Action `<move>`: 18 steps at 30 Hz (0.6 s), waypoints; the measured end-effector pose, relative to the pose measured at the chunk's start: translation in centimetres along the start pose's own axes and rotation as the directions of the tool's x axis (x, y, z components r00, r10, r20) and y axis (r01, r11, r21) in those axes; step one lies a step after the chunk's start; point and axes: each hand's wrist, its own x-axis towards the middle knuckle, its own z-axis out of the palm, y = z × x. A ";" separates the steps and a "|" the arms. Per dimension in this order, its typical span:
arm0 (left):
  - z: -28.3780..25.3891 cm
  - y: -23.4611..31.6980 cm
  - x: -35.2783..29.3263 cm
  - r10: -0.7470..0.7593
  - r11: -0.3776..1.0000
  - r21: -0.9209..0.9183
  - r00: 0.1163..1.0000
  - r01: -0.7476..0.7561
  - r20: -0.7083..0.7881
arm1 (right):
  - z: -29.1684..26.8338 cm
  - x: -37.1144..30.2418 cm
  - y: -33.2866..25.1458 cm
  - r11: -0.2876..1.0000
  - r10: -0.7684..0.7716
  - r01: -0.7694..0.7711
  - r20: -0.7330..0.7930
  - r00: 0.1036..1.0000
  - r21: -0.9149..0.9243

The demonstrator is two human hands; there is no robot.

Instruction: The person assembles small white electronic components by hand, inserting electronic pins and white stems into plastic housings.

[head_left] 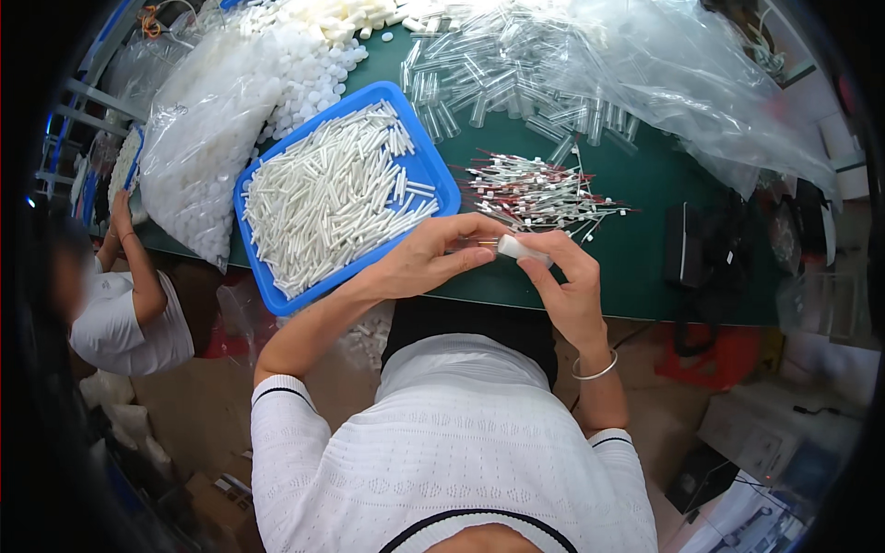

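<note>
My left hand [433, 258] and my right hand [562, 281] meet just above the near edge of the green table [645, 249]. Between their fingertips they hold a small clear tube with a white cap [510, 246]; the right fingers pinch the capped end, the left fingers the other end. A blue tray [426, 166] full of thin white sticks lies just left of my hands. Beyond my hands is a pile of finished tubes with white caps and red tips [535, 189].
Loose clear plastic tubes [498, 78] and clear bags [701, 83] cover the table's far side. A bag of white caps [203, 138] lies at the left. Another person [120, 304] sits at the far left. Black objects [687, 244] stand at the right.
</note>
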 end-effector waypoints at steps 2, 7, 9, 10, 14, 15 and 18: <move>0.2 -0.5 -0.8 0.019 0.995 0.097 0.999 -0.016 -0.032 | 0.2 -0.1 -0.1 0.996 -0.037 0.041 0.042 0.998 -0.083; 1.0 -0.1 -2.2 0.049 0.943 0.331 0.995 -0.019 -0.082 | 0.7 -0.4 -0.7 0.928 -0.141 0.187 0.160 0.977 -0.322; 1.3 0.3 -2.7 -0.051 0.881 0.469 0.998 0.061 -0.034 | 1.6 -0.4 -0.9 0.929 -0.210 0.251 0.171 0.963 -0.272; 1.4 -0.5 -3.0 0.067 0.882 0.469 0.996 -0.030 -0.061 | 1.5 -0.4 -0.9 0.925 -0.177 0.237 0.216 0.960 -0.296; 0.6 0.7 -3.7 -0.137 0.937 0.314 0.988 0.152 -0.071 | -0.8 -0.8 -1.1 0.979 0.164 -0.188 0.240 0.957 0.084; 0.9 0.5 -3.7 -0.139 0.937 0.313 0.988 0.154 -0.069 | -0.3 -1.0 -0.8 0.978 0.166 -0.191 0.238 0.957 0.084; 1.4 -0.3 -3.8 -0.111 0.953 0.276 0.992 0.124 -0.063 | 1.6 -1.0 -0.2 0.915 0.206 -0.306 0.344 0.916 0.265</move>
